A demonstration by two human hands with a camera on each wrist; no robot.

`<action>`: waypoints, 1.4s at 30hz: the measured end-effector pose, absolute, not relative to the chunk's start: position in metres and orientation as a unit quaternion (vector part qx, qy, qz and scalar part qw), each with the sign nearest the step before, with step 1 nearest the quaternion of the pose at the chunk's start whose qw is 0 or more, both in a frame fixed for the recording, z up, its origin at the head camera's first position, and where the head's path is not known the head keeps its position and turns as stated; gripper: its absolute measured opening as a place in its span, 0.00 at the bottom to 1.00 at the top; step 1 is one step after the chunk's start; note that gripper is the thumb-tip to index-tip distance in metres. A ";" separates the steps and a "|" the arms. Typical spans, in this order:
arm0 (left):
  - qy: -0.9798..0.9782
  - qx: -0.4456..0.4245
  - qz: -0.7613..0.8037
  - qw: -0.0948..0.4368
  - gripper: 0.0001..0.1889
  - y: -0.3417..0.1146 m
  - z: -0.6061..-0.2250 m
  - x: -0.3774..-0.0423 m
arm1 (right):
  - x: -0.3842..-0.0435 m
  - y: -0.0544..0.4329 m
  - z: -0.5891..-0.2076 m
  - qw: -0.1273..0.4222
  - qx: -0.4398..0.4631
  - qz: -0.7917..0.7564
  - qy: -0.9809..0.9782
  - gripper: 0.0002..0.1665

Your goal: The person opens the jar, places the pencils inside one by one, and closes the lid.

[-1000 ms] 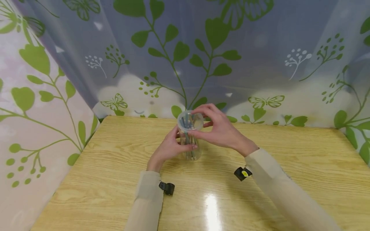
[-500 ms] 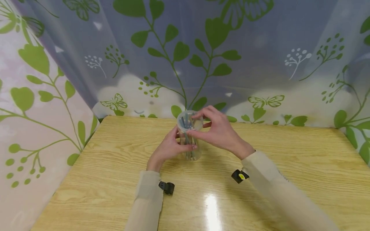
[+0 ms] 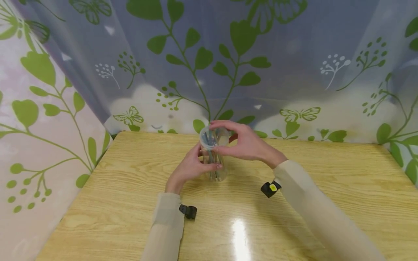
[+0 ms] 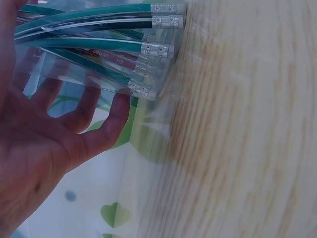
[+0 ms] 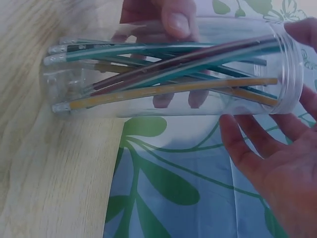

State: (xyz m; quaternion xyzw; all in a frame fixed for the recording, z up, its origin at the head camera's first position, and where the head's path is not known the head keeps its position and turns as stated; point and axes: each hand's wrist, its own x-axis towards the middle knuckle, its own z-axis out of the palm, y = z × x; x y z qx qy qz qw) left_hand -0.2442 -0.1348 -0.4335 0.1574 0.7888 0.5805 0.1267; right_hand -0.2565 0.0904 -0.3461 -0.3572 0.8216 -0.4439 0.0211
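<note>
A clear plastic jar [image 3: 219,174] stands upright on the table near its back edge, holding several pencils [image 5: 168,91] with their eraser ends down. Teal, dark red and yellow pencils show through the wall. My left hand [image 3: 191,167] grips the jar's lower body, thumb across the front and fingers behind it. At the top, my right hand [image 3: 249,143] spans the clear lid [image 3: 204,139], with its thumb on the near rim and index finger on the far rim. In the right wrist view, its other fingers [image 5: 242,144] lie around the side of the jar's top.
The wood-grain table [image 3: 114,203] extends around the jar on both sides and in front. A patterned curtain [image 3: 183,87] with green leaves and butterflies hangs just behind the table, and another stretch [image 3: 42,119] runs along the left.
My right hand has shifted around the jar's top, its index finger reaching further left along the far rim. My left hand and the jar have stayed in place.
</note>
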 end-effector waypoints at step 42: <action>0.787 0.146 0.585 0.129 0.46 -0.133 -0.432 -0.243 | -0.237 0.076 -0.359 -0.095 -0.278 -0.471 0.832 0.25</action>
